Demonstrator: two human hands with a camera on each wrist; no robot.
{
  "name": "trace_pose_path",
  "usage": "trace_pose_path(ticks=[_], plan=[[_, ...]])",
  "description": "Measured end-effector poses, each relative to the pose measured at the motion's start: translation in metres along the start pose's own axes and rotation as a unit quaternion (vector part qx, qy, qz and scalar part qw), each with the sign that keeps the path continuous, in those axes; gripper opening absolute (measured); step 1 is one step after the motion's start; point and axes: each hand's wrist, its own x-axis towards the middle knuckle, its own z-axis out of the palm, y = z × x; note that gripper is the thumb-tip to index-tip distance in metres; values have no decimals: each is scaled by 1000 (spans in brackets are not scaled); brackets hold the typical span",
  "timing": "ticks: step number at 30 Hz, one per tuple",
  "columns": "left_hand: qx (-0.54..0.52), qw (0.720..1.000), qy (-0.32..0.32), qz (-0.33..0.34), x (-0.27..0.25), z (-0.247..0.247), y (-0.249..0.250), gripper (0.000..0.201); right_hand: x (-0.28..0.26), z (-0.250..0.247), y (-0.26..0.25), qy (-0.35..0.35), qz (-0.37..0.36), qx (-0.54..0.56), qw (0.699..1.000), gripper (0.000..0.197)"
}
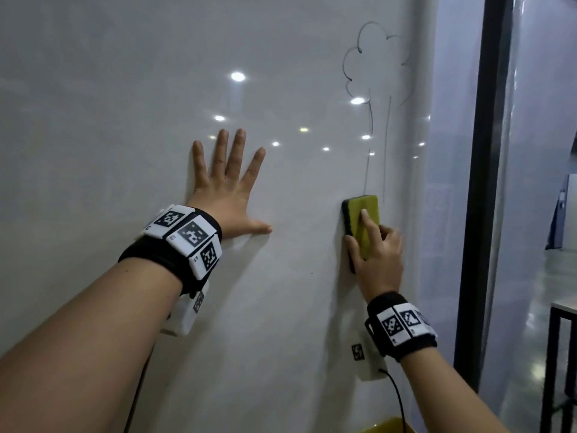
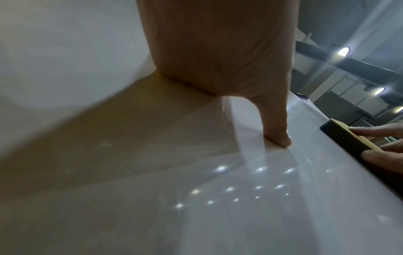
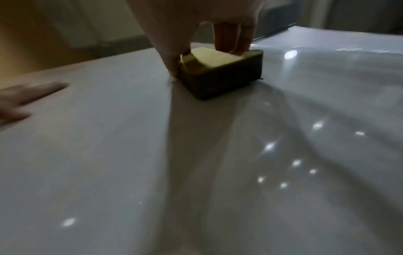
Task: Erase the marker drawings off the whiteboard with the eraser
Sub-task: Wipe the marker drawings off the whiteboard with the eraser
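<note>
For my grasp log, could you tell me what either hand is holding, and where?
The right hand grips the yellow-topped, dark-bodied block eraser by its long sides, index finger on top. The left hand holds nothing, pressed flat on the glossy whiteboard.

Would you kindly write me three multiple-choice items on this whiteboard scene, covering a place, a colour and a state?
1. Where is the drawn tree outline relative to the block eraser?
A. above it
B. below it
C. left of the left hand

2. What colour is the eraser's back, under the fingers?
A. red
B. yellow-green
C. white

3. How does the left hand lie on the glossy white whiteboard?
A. curled in a fist
B. pinching a marker
C. flat, fingers spread

Answers:
1. A: the trunk lines run down to the eraser's top edge.
2. B: the head view shows it so, over a dark base.
3. C: the palm rests on the board while the right hand grips the eraser.
</note>
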Motion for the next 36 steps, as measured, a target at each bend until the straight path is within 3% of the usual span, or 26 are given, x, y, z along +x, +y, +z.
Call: trace_pose_path(ticks=[2, 5, 7, 12, 13, 18, 23, 24, 27, 29, 34, 36], plan=[[1, 1000, -5, -2, -1, -1, 0, 127, 8, -4, 7, -3, -9, -1, 1000, 51], [4, 1000, -12, -5, -1, -4, 1, 127, 35, -10, 18, 28, 128, 16, 991, 54], [3, 1000, -16, -7, -2, -5, 2, 127, 41, -10, 13, 45, 173, 20, 984, 55], [4, 1000, -19, -11, -2, -5, 2, 126, 22, -4, -2, 0, 17, 12, 1000, 54], [4, 1000, -20, -12, -2, -5, 3, 126, 26, -6, 1, 2, 13, 6, 1000, 53], [3, 1000, -16, -14, -1, -4, 2, 125, 48, -9, 1, 34, 127, 10, 991, 54], [-2, 1000, -7, -10, 0, -1, 0, 125, 27, -3, -6, 8, -13, 12, 1000, 53], [-1, 1000, -5, -9, 0, 0, 0, 126, 32, -4, -3, 14, 0, 12, 1000, 53], [-1, 1000, 0, -8, 1, 1, 0, 125, 55, -8, 7, 47, 129, 26, 990, 54], [-3, 1000, 4, -7, 2, 1, 0, 125, 57, -6, 2, 62, 154, 25, 986, 54], [-3, 1000, 9, -10, 2, 4, 1, 124, 37, -7, -1, 15, 27, 3, 1000, 53], [-1, 1000, 11, -11, 2, 4, 1, 123, 50, -10, 3, 19, 32, -9, 999, 53]])
